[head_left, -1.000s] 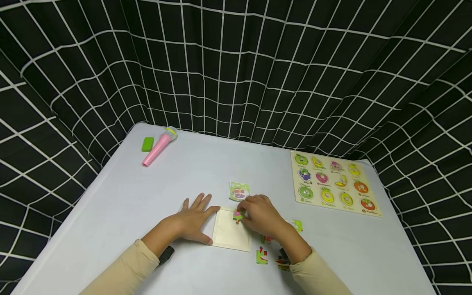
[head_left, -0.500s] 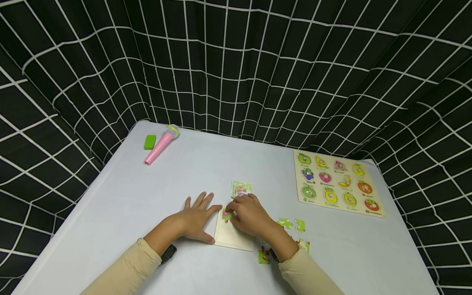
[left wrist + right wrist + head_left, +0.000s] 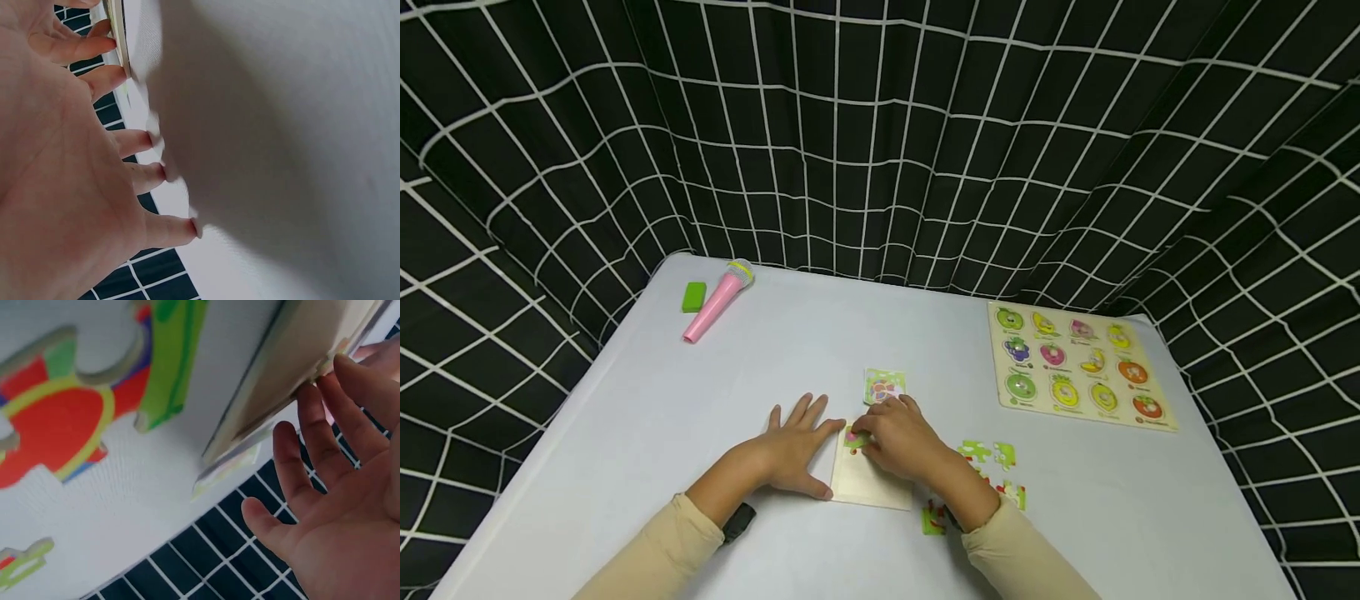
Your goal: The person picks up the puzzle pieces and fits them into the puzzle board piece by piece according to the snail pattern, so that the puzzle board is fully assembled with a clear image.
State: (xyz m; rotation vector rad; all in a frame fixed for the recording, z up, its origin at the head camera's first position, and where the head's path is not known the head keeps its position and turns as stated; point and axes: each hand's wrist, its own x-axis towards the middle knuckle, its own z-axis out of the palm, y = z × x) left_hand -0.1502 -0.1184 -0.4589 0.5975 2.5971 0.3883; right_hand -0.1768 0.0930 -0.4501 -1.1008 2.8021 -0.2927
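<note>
My left hand [image 3: 793, 454] lies with fingers spread, its thumb and index finger at the left edge of a shallow, square wooden puzzle tray [image 3: 872, 492]. My right hand [image 3: 904, 440] pinches a green and pink jigsaw piece [image 3: 853, 437] at the tray's upper left corner; the fingers partly cover it. In the left wrist view, the fingertips of the left hand [image 3: 81, 156] touch the white tabletop and the tray's side. The right wrist view shows the thumb and fingers of the right hand [image 3: 337, 481] together at the tray [image 3: 269, 394], the other fingers loose.
Several loose jigsaw pieces [image 3: 976, 451] lie right of the tray, partly behind the right forearm. A small picture card [image 3: 883, 385] lies just beyond the tray. Farther off are a fruit board [image 3: 1034, 346], a pink toy microphone [image 3: 718, 302] and a green block [image 3: 694, 297].
The right hand has carried the jigsaw piece leftward across the tray into its upper left corner. The left hand has kept its place. The head view has shifted slightly.
</note>
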